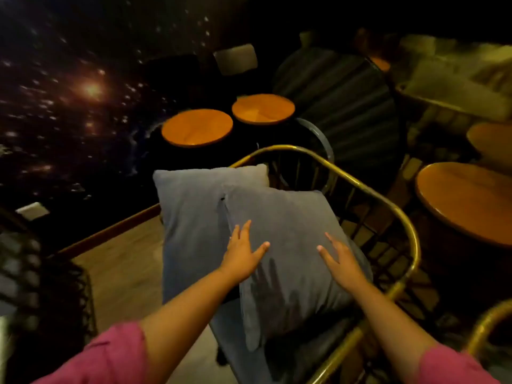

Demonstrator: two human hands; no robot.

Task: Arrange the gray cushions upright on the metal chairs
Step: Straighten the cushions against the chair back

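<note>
Two gray cushions rest on a metal chair with a brass-coloured curved rail (388,206). The rear cushion (191,217) leans at the left; the front cushion (293,217) overlaps it and tilts toward the rail. My left hand (243,252) lies flat on the front cushion's left edge, fingers spread. Flat on its right side is my right hand (339,259), fingers apart too. Neither hand grips anything. The chair's seat pad (235,342) shows beneath the cushions.
Two round orange-topped tables (196,127) (263,108) stand beyond the chair, another (465,200) at the right. A dark ribbed chair back (340,101) is behind. A second brass rail (487,322) is at the lower right. Wooden floor (122,267) lies left.
</note>
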